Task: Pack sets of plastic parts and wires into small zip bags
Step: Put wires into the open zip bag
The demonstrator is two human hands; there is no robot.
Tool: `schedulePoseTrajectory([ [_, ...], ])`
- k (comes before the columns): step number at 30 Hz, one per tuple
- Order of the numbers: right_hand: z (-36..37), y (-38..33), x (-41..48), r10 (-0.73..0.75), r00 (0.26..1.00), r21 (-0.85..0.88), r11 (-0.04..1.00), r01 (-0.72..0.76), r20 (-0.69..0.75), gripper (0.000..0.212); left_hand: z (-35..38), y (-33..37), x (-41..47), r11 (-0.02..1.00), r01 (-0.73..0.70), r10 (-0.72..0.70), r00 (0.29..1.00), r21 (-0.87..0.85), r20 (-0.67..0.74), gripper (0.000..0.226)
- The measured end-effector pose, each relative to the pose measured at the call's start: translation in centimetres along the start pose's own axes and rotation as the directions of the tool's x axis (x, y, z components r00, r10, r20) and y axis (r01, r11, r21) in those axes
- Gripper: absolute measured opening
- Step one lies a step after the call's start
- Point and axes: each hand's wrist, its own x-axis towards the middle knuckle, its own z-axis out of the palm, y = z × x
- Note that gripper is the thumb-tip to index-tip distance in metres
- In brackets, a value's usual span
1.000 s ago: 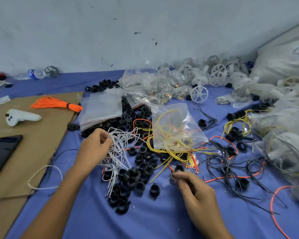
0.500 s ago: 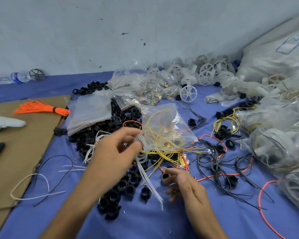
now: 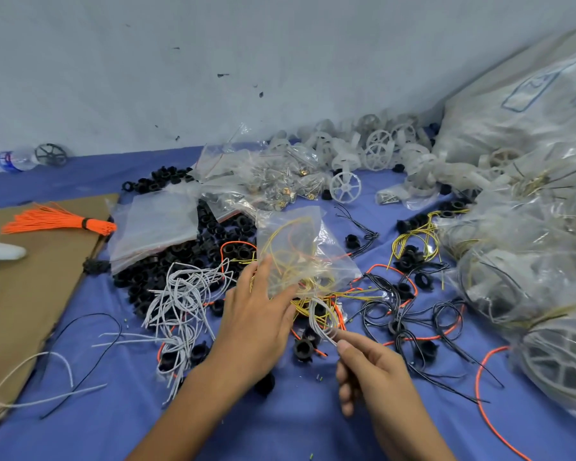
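My left hand [image 3: 258,322] lies at the centre, its fingers reaching under the lower edge of a clear zip bag [image 3: 300,247] that holds yellow wires. My right hand [image 3: 368,371] pinches the ends of a small looped bunch of white wires [image 3: 321,319] just below the bag. A loose heap of white wires [image 3: 183,294] lies left of my left hand. Black plastic rings [image 3: 213,234] are piled behind it, and one black ring [image 3: 303,349] sits between my hands. Black, orange and yellow wires [image 3: 409,311] tangle to the right.
A stack of flat zip bags [image 3: 157,224] lies on the black rings. White plastic wheels [image 3: 345,187] and filled bags [image 3: 526,244] crowd the back and right. Brown cardboard [image 3: 30,287] with an orange wire bundle [image 3: 57,222] covers the left; a water bottle [image 3: 14,159] lies by the wall.
My left hand moved from the white wire heap to the right with a few white wires, and my right hand now pinches them. My left hand now touches the zip bag.
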Motion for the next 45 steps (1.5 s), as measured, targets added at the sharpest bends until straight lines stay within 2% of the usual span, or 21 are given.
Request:
schedulePoseTrajectory([
  [2, 0.2, -0.2, 0.4, 0.041, 0.999, 0.027, 0.999, -0.041, 0.005, 0.020, 0.1, 0.0, 0.7, 0.998, -0.024, 0.027, 0.999, 0.066, -0.038, 0.039],
  [6, 1.0, -1.5, 1.1, 0.076, 0.996, 0.094, 0.992, -0.081, 0.055, 0.018, 0.1, 0.1, 1.2, 0.994, -0.093, 0.098, 0.993, 0.064, -0.071, 0.042],
  [11, 3.6, -4.5, 4.3, 0.030, 0.994, 0.201, 0.978, -0.051, 0.106, 0.017, 0.2, 0.5, 0.4, 0.994, -0.107, 0.109, 0.992, 0.032, -0.058, 0.054],
  [15, 5.8, -6.5, 7.7, -0.064, 0.982, 0.264, 0.964, 0.015, 0.180, 0.021, -0.3, -0.1, 0.6, 0.999, -0.034, 0.033, 0.999, -0.026, -0.040, 0.056],
  [18, 6.6, -6.1, 8.1, -0.140, 0.977, 0.227, 0.969, 0.102, 0.160, 0.028, -0.3, -0.6, 0.5, 0.996, -0.064, 0.062, 0.998, -0.067, -0.023, 0.055],
  [20, 6.5, -4.6, 7.3, -0.199, 0.968, 0.188, 0.968, 0.168, 0.154, 0.030, -0.4, -0.8, 0.4, 0.981, -0.110, 0.111, 0.994, -0.157, 0.000, 0.053],
  [22, 5.7, -2.7, 6.5, -0.261, 0.958, -0.018, 0.964, 0.265, 0.122, 0.031, -0.1, -1.0, 0.1, 0.961, -0.131, 0.143, 0.989, -0.242, 0.031, 0.052],
  [24, 5.1, -1.3, 5.9, -0.289, 0.955, -0.197, 0.935, 0.296, 0.062, 0.031, 0.2, -1.1, -0.1, 0.948, -0.126, 0.144, 0.989, -0.294, 0.040, 0.052],
  [28, 5.1, -1.2, 5.9, -0.224, 0.974, -0.141, 0.964, 0.224, 0.013, 0.029, 0.6, -0.9, -0.3, 0.932, -0.111, 0.135, 0.990, -0.346, 0.044, 0.054],
  [31, 4.9, -2.3, 6.0, -0.199, 0.973, -0.177, 0.960, 0.218, 0.120, 0.030, 0.5, -0.9, -0.3, 0.929, -0.102, 0.120, 0.992, -0.357, 0.028, 0.055],
  [33, 4.9, -2.4, 5.5, -0.162, 0.968, -0.176, 0.965, 0.196, 0.193, 0.043, 0.4, -0.9, -0.4, 0.928, -0.096, 0.113, 0.993, -0.360, 0.028, 0.054],
  [35, 4.0, -2.2, 4.5, -0.183, 0.969, -0.180, 0.961, 0.211, 0.164, 0.055, 0.5, -0.9, -0.6, 0.925, -0.094, 0.111, 0.994, -0.368, 0.023, 0.055],
  [37, 2.1, -2.3, 3.4, -0.320, 0.943, -0.364, 0.871, 0.331, 0.091, 0.046, 0.6, -0.9, -0.9, 0.924, -0.091, 0.108, 0.994, -0.371, 0.027, 0.056],
  [39, -0.6, -2.9, 2.7, -0.476, 0.879, -0.619, 0.687, 0.381, 0.013, 0.030, 0.7, -0.8, -0.9, 0.927, -0.084, 0.106, 0.994, -0.367, 0.040, 0.055],
  [41, -3.5, -3.7, 2.8, -0.563, 0.825, -0.802, 0.515, 0.301, -0.052, 0.025, 0.6, -0.5, -0.8, 0.926, -0.075, 0.097, 0.994, -0.371, 0.043, 0.054],
  [42, -4.6, -4.1, 3.1, -0.561, 0.824, -0.862, 0.451, 0.230, -0.073, 0.024, 0.6, -0.4, -0.7, 0.923, -0.072, 0.094, 0.995, -0.377, 0.041, 0.054],
  [45, -6.5, -4.5, 4.8, -0.466, 0.877, -0.959, 0.282, 0.022, -0.116, 0.028, 0.3, 0.1, -0.5, 0.920, -0.073, 0.093, 0.995, -0.386, 0.034, 0.053],
])
